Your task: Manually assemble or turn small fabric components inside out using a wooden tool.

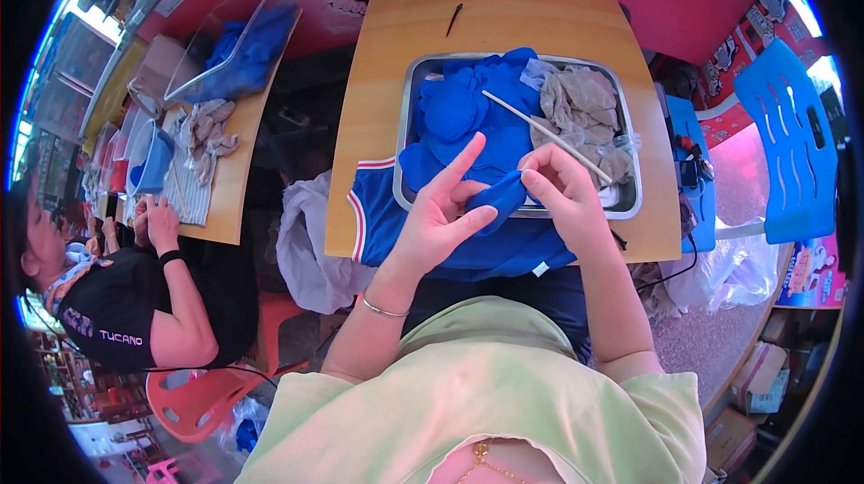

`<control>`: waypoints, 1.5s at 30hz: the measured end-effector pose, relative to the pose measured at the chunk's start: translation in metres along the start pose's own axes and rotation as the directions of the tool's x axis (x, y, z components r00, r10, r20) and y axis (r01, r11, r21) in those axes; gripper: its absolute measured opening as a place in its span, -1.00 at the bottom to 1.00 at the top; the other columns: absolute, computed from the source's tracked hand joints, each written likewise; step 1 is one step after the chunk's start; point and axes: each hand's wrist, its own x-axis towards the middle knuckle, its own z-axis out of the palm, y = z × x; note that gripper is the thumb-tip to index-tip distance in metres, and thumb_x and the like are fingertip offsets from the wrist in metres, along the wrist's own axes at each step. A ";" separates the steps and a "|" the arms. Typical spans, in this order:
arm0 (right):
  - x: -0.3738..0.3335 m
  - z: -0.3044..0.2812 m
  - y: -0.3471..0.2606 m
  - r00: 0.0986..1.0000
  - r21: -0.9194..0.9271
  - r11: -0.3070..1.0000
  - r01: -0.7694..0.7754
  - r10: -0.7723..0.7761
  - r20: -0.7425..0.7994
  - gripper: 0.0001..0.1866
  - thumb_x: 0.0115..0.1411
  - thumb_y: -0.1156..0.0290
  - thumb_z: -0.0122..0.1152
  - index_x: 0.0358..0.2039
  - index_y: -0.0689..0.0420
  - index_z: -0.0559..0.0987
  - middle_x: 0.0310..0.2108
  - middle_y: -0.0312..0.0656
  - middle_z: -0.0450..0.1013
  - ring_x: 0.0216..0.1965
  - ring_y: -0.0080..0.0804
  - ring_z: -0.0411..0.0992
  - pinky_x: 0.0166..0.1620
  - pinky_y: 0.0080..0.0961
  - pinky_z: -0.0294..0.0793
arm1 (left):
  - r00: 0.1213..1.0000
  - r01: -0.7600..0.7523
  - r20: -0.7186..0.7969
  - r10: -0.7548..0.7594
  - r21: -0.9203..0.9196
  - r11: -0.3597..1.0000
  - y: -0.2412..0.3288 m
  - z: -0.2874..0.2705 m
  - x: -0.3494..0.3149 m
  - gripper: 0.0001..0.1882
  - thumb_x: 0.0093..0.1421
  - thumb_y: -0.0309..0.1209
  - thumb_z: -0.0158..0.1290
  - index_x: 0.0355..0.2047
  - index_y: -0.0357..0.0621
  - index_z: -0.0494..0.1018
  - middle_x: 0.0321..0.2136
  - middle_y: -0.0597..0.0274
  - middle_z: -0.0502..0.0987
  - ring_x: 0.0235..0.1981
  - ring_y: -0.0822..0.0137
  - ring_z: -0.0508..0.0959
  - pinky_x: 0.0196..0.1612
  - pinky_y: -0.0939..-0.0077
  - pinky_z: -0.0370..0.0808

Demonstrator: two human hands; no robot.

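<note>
My left hand point(441, 214) pinches a small blue fabric piece point(499, 196) between thumb and fingers, with the index finger pointing up. My right hand point(562, 187) grips the other side of the same piece and also holds a thin white stick point(540, 133) that slants up to the left over the tray. Both hands hover above the near edge of a metal tray point(409, 97). The tray holds a heap of blue fabric pieces point(468, 106) on its left and grey fabric pieces point(585, 106) on its right.
The tray sits on a wooden table point(378, 61) with a blue, red-trimmed garment point(378, 210) draped over its near edge. A dark pin point(454, 19) lies at the far side. Another person point(135, 295) works at a second table point(238, 169) on the left. A blue chair point(792, 142) stands right.
</note>
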 end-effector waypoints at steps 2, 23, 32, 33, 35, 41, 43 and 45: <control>0.000 0.000 -0.001 0.999 0.040 0.998 -0.046 0.046 -0.006 -0.92 0.21 0.47 0.07 -0.30 0.19 0.45 -0.42 -0.33 0.38 -0.39 -0.68 0.30 -0.28 -0.73 0.28 | 0.999 0.016 0.026 -0.019 0.091 0.996 0.002 -0.002 0.002 -0.24 0.15 -0.63 0.02 0.31 -0.03 -0.04 -0.30 0.27 0.52 -0.31 0.60 0.42 -0.24 0.78 0.34; 0.002 0.006 -0.005 0.983 -0.019 1.000 -0.012 0.009 -0.184 -0.93 0.19 0.56 0.10 -0.36 0.24 0.39 -0.44 -0.31 0.39 -0.38 -0.65 0.43 -0.33 -0.70 0.41 | 0.903 -0.178 -0.395 0.168 0.011 0.984 -0.014 -0.002 0.015 -0.55 0.21 -0.34 0.06 0.07 -0.17 0.24 -0.10 0.19 0.40 -0.11 0.42 0.45 -0.06 0.54 0.45; 0.010 0.006 0.006 0.922 -0.580 0.757 0.301 -0.386 -0.026 -0.80 0.02 0.51 0.30 -0.33 0.21 0.48 -0.39 -0.13 0.45 -0.37 -0.33 0.49 -0.30 -0.53 0.47 | 0.893 -0.077 -0.417 -0.168 -0.509 0.858 -0.026 -0.017 0.008 -0.85 0.26 -0.41 -0.03 -0.16 -0.08 0.40 -0.28 0.24 0.55 -0.23 0.34 0.57 -0.09 0.40 0.53; 0.016 -0.004 0.007 0.931 -0.702 0.681 0.209 -0.357 -0.069 -0.76 -0.01 0.47 0.29 -0.30 0.20 0.49 -0.38 -0.11 0.45 -0.33 -0.20 0.45 -0.27 -0.41 0.45 | 0.892 -0.082 -0.421 -0.164 -0.508 0.858 -0.021 -0.018 0.006 -0.85 0.26 -0.41 -0.03 -0.16 -0.08 0.40 -0.28 0.24 0.55 -0.23 0.34 0.57 -0.09 0.40 0.53; 0.031 -0.032 0.022 0.855 -0.912 0.364 0.189 -0.518 -0.029 -0.77 -0.01 0.49 0.24 -0.28 0.16 0.51 -0.36 -0.11 0.45 -0.31 -0.13 0.42 -0.23 -0.31 0.42 | 0.945 -0.093 -0.312 -0.094 -0.534 0.840 -0.012 -0.018 0.002 -0.87 0.27 -0.43 -0.05 -0.18 -0.08 0.39 -0.30 0.23 0.54 -0.21 0.30 0.56 -0.01 0.28 0.48; 0.044 -0.051 0.037 0.970 -0.965 0.260 -0.035 -0.223 -0.096 -0.78 0.06 0.52 0.15 -0.23 0.12 0.52 -0.37 -0.08 0.45 -0.34 -0.09 0.42 -0.26 -0.29 0.41 | 0.960 -0.023 -0.226 -0.165 -0.652 0.758 -0.002 -0.008 0.001 -0.87 0.31 -0.38 -0.12 -0.20 -0.08 0.38 -0.31 0.22 0.51 -0.18 0.32 0.52 -0.04 0.29 0.46; 0.039 -0.046 0.029 0.938 -0.953 0.302 0.004 -0.332 -0.101 -0.80 0.07 0.53 0.15 -0.24 0.12 0.54 -0.40 -0.10 0.44 -0.40 -0.16 0.41 -0.33 -0.36 0.39 | 0.955 -0.001 -0.218 -0.200 -0.679 0.734 -0.002 -0.010 0.000 -0.86 0.32 -0.36 -0.13 -0.21 -0.08 0.38 -0.32 0.23 0.51 -0.21 0.34 0.52 -0.09 0.34 0.47; 0.030 -0.033 0.010 0.895 -0.937 0.343 0.061 -0.435 -0.101 -0.81 0.08 0.53 0.15 -0.24 0.13 0.55 -0.43 -0.12 0.43 -0.47 -0.24 0.41 -0.40 -0.42 0.38 | 0.948 0.009 -0.220 -0.230 -0.703 0.711 -0.002 -0.016 -0.001 -0.85 0.32 -0.33 -0.13 -0.21 -0.08 0.38 -0.33 0.24 0.51 -0.25 0.37 0.51 -0.14 0.40 0.47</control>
